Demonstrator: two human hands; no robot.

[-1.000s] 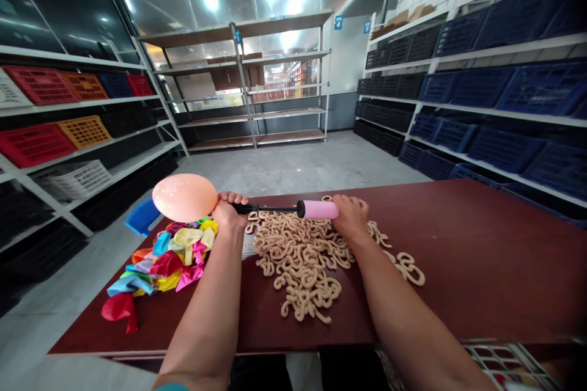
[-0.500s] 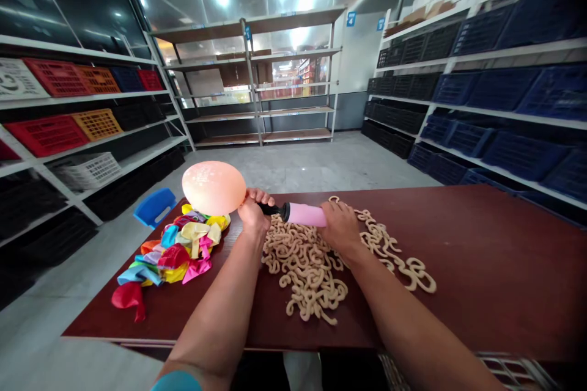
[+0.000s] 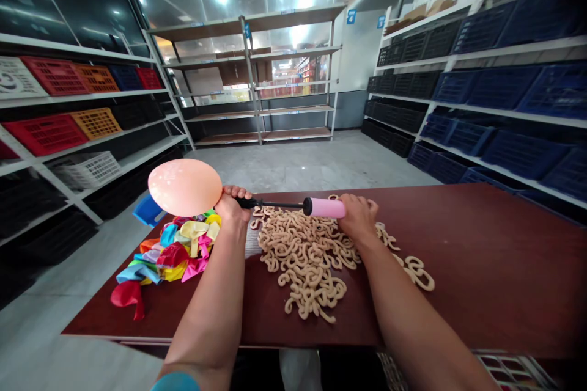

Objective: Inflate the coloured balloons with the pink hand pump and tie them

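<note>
A pink and black balloon pump point(image 3: 323, 207) stretches between my two hands above the table, its black rod drawn out. My left hand point(image 3: 233, 205) is closed around the black end, where a partly blown-up peach balloon point(image 3: 185, 187) sticks out to the left. Its neck is hidden by the fingers. My right hand point(image 3: 359, 217) wraps the pink barrel's right end. Below the pump lies a heap of beige curly strands point(image 3: 308, 256). Left of my left forearm is a pile of flat, limp balloons point(image 3: 177, 250) in many colours, with a red balloon point(image 3: 127, 297) at its near edge.
The dark red table point(image 3: 481, 269) carries all of this. Behind its left corner stands a blue chair point(image 3: 147, 210). Shelves with red and orange crates point(image 3: 50, 134) line the left, blue crates point(image 3: 518, 156) the right, and a metal rack point(image 3: 250, 73) the back.
My hands have moved apart, pulling the black rod out of the pink barrel. The left hand and balloon shifted left, the right hand slightly right. The balloon looks a little larger.
</note>
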